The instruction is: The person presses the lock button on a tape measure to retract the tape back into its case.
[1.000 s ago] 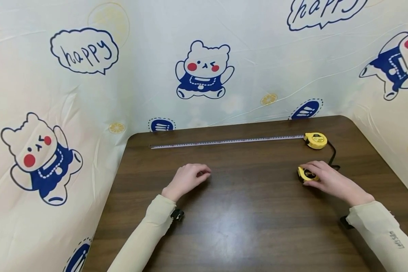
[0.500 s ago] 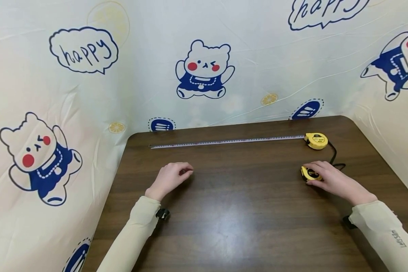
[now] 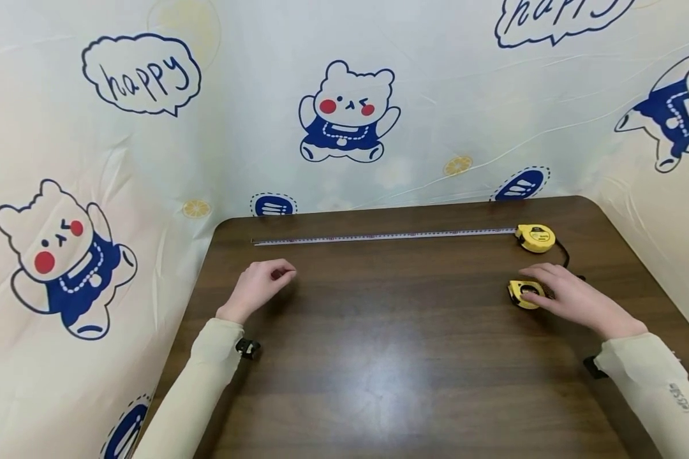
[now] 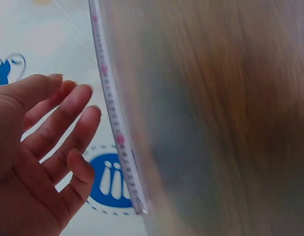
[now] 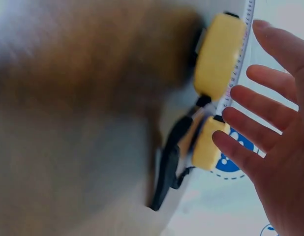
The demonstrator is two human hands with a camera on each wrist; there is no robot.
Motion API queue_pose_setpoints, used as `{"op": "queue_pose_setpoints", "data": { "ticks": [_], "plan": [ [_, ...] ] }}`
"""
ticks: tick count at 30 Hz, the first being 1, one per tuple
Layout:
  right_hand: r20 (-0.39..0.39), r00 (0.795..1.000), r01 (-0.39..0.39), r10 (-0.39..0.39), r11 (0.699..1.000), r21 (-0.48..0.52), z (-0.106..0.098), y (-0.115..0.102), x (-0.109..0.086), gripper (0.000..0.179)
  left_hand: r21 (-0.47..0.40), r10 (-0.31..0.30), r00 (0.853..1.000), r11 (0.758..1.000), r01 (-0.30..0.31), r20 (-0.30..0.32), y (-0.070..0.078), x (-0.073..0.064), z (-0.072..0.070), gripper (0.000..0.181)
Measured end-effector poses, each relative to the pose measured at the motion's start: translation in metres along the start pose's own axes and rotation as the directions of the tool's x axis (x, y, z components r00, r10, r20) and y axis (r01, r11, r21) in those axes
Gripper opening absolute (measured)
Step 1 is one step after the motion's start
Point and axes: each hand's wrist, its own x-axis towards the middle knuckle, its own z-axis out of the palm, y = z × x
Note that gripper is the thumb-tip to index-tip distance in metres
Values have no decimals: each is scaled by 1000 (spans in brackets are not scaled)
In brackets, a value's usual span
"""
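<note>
Two yellow tape measures lie on the brown table. The farther tape measure [image 3: 538, 238] has its white blade [image 3: 385, 236] pulled out to the left along the back. My right hand [image 3: 574, 296] is at the nearer tape measure [image 3: 519, 293], whose blade does not show. In the right wrist view, the fingers of this hand [image 5: 285, 113] are loosely spread and do not grip the nearer tape measure [image 5: 218, 56]. My left hand [image 3: 258, 287] holds nothing, in front of the blade's left end. The left wrist view shows its fingers relaxed beside the blade [image 4: 112, 103].
A black strap [image 3: 563, 252] runs from the farther tape measure to behind my right hand. Black straps [image 5: 167, 172] also show in the right wrist view. A printed curtain [image 3: 425, 108] borders the wood-grain table [image 3: 379, 357] at the back and sides.
My left hand has moved left and slightly back. My right hand has loosened from the nearer tape measure, which has shifted slightly right. The head view has shifted a little.
</note>
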Motion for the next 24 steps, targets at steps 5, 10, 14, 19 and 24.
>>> {"op": "queue_pose_setpoints", "data": {
  "ticks": [5,10,14,19,24],
  "plan": [
    [-36,999,22,-23,1000,-13,-12,9,10,43,-65,-52,997,997,49,-49,-26,10,-7,19],
    [-69,997,20,-22,999,-29,-19,22,20,38,-55,-105,990,993,100,-97,-44,19,-13,18],
    [-55,998,-2,0,999,-41,-22,33,26,35,-34,-128,984,992,125,-123,-54,25,-16,15],
    [-64,998,18,-22,998,-61,-21,45,34,30,-11,-164,977,986,164,-136,-68,31,-20,17],
    [-79,997,2,-9,996,-88,-21,52,41,30,8,-189,972,981,192,-138,-80,37,-23,16]
  ]
}}
